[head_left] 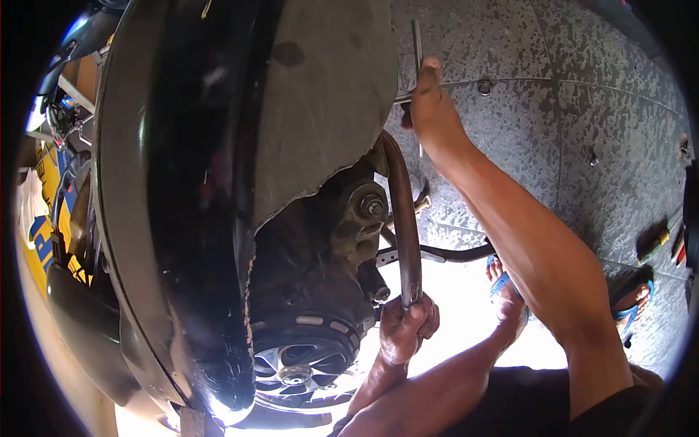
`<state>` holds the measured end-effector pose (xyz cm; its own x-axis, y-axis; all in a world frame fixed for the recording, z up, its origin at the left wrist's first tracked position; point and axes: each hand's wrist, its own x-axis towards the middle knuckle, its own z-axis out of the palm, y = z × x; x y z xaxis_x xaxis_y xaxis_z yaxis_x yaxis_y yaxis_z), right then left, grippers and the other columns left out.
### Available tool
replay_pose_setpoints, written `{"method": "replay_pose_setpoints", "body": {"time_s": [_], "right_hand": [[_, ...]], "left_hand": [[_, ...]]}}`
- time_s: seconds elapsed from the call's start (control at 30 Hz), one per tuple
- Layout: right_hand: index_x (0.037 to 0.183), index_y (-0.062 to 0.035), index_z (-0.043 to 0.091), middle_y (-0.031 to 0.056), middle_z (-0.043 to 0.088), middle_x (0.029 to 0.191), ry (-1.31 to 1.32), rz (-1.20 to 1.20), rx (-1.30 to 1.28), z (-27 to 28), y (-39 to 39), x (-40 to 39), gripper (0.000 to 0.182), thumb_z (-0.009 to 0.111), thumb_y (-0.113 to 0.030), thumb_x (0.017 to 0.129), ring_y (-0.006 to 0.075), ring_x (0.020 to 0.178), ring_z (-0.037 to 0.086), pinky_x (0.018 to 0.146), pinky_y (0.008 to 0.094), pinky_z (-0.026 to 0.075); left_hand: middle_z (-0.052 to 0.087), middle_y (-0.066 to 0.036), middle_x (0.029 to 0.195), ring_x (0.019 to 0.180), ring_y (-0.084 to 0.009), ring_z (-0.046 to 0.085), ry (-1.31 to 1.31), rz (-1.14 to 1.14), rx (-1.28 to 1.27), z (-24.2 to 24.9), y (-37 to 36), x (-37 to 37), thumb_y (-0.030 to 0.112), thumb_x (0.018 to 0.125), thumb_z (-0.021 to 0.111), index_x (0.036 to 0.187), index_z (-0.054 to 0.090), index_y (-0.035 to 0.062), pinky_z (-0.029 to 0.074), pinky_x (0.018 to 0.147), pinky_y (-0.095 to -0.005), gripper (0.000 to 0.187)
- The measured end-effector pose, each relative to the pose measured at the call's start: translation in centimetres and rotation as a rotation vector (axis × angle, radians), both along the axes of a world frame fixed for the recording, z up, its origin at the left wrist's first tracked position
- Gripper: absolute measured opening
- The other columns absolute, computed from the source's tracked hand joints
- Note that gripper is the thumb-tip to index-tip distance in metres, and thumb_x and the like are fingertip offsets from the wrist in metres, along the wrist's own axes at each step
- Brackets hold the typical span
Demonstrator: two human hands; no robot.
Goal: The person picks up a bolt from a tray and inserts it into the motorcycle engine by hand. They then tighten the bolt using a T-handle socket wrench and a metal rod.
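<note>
Grip closed, left hand around curved pipe, right hand around metal T-handle

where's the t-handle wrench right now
The T-handle wrench is in the right hand, at upper centre of the head view, just right of the motorcycle's grey panel and above the curved metal pipe.

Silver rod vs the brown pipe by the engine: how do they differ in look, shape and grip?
- Thickness: the silver rod is thin; the brown pipe is much thicker.
- Finish: the rod is pale and shiny; the pipe is dull and darker.
- Shape: the rod looks straight; the pipe bends at its upper end.
- Grip: right hand holds the rod partway along; left hand grips the pipe's lower end.
Shared: both long, slim, metal-looking.
</note>
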<state>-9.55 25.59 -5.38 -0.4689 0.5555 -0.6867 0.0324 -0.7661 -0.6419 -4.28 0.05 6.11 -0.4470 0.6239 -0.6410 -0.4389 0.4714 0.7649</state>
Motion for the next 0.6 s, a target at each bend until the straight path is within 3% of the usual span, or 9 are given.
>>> {"method": "replay_pose_setpoints", "body": {"time_s": [0.1,0.2,0.27,0.33,0.37,0.4,0.47,0.5,0.6], "right_hand": [[0.077,-0.0005,0.053,0.0128,0.057,0.071,0.081,0.165,0.204,-0.4,0.5,1.9,0.072,0.01,-0.054,0.1,0.0289,0.065,0.061,0.079,0.0491,0.048],[0.08,-0.0001,0.05,0.0071,0.054,0.064,0.375,0.221,0.044,-1.4,2.1,2.4,0.065,0.017,-0.052,0.101,0.0229,0.05,0.054,0.073,0.0425,0.052],[0.088,0.0016,0.053,0.0107,0.058,0.071,0.454,0.253,-0.069,-0.9,3.2,3.3,0.059,0.023,-0.047,0.101,0.0242,0.063,0.059,0.086,0.0465,0.048],[0.11,0.0073,0.051,0.0226,0.062,0.096,0.588,0.283,-0.461,0.1,3.4,3.3,0.052,0.03,-0.039,0.1,0.0302,0.092,0.06,0.102,0.0497,0.037],[0.131,0.008,0.04,0.0284,0.052,0.125,0.601,0.19,-0.526,0.2,3.0,2.9,0.054,0.036,-0.032,0.096,0.0335,0.122,0.046,0.113,0.0512,0.019],[0.131,0.008,0.04,0.0284,0.052,0.125,0.601,0.191,-0.528,-0.5,2.0,1.9,0.054,0.036,-0.032,0.096,0.0335,0.122,0.046,0.113,0.0512,0.019],[0.14,0.0036,0.032,0.0263,0.045,0.137,0.447,-0.259,-0.333,-1.5,-0.1,0.1,0.06,0.037,-0.03,0.091,0.0328,0.135,0.034,0.115,0.0493,0.013],[0.138,-0.0001,0.037,0.0196,0.054,0.128,0.534,-0.506,-0.354,-1.5,-0.4,-0.2,0.058,0.037,-0.031,0.089,0.0282,0.13,0.038,0.113,0.049,0.013],[0.124,0.0006,0.05,0.0141,0.062,0.114,0.838,-0.684,-0.421,-1.4,-0.4,-1.5,0.05,0.037,-0.033,0.089,0.0233,0.118,0.045,0.11,0.0495,0.017]], "left_hand": [[0.038,0.0,0.056,0.047,-0.0086,0.037,-0.005,0.001,0.018,0.0,-0.1,0.2,0.042,0.092,0.059,0.073,0.047,0.0023,0.029,0.042,-0.024,0.046],[0.037,0.001,0.055,0.047,-0.0084,0.037,0.015,0.002,-0.004,0.1,0.1,0.3,0.043,0.092,0.059,0.076,0.048,0.0017,0.029,0.042,-0.0239,0.046],[0.035,0.002,0.054,0.046,-0.0077,0.034,-0.083,0.045,0.068,0.1,0.1,0.5,0.044,0.092,0.059,0.079,0.048,0.0016,0.028,0.042,-0.0236,0.045],[0.035,0.002,0.054,0.046,-0.0074,0.033,-0.126,0.056,0.082,-0.1,-0.2,0.6,0.044,0.092,0.059,0.08,0.048,0.0017,0.027,0.041,-0.0234,0.045],[0.034,0.003,0.054,0.046,-0.0071,0.032,-0.169,0.069,0.102,-0.2,-0.3,0.5,0.044,0.092,0.059,0.081,0.049,0.0017,0.026,0.041,-0.0233,0.045],[0.034,0.003,0.054,0.046,-0.0071,0.032,-0.169,0.071,0.1,-0.2,-0.3,0.4,0.044,0.092,0.059,0.081,0.049,0.0017,0.026,0.041,-0.0233,0.045],[0.034,0.002,0.054,0.046,-0.0068,0.031,-0.169,0.071,0.09,-0.2,-0.4,0.6,0.045,0.091,0.06,0.081,0.049,0.0021,0.025,0.041,-0.0231,0.046],[0.034,0.002,0.054,0.046,-0.0068,0.031,-0.172,0.076,0.09,-0.2,-0.5,0.6,0.045,0.091,0.06,0.081,0.049,0.0021,0.025,0.041,-0.0231,0.046],[0.034,0.003,0.054,0.046,-0.0068,0.031,-0.171,0.059,0.096,0.2,-0.9,0.2,0.046,0.09,0.061,0.082,0.049,0.0019,0.025,0.042,-0.0232,0.047]]}}
